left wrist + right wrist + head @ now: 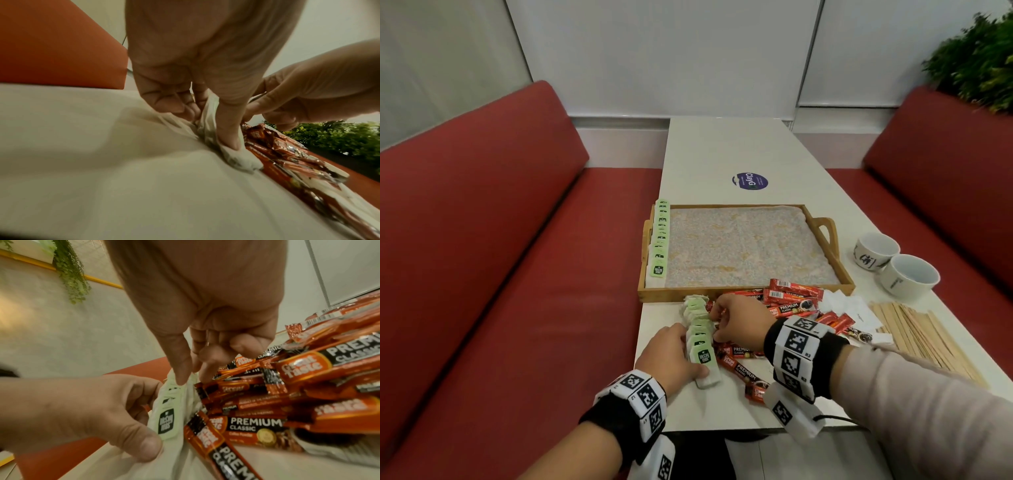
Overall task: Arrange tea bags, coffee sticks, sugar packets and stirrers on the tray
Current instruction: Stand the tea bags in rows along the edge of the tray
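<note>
Tea bags (700, 337), overlapped in a short row on the table (726, 144) just in front of the tray (743, 292), are squeezed between a person's two hands, apparently to square them up for lifting as one batch. Left hand (671, 356) curls around the near end of the row, thumb pressing the front bag's paper flat against the tabletop. Right hand (739, 320) pinches the far part of the row between thumb and forefinger, its other fingers tucked under. How many bags each hand truly grips is hard to judge, since the wrist views blur at the fingertips.

A first row of tea bags (660, 240) already stands along the tray's left wall, which suggests the batch on the table is bound for the bare liner beside it. Coffee sticks (787, 301) lie in a loose red heap touching the right side of the row and running under the right wrist, so a careless lift could drag some along. White sugar packets (854, 310) sit further right, then a spread of wooden stirrers (924, 334) near the table edge. None of these three is on the tray yet. Two cups (893, 265) stand just beside the tray's right handle, clear of the work. Red benches (482, 240) flank the table.
</note>
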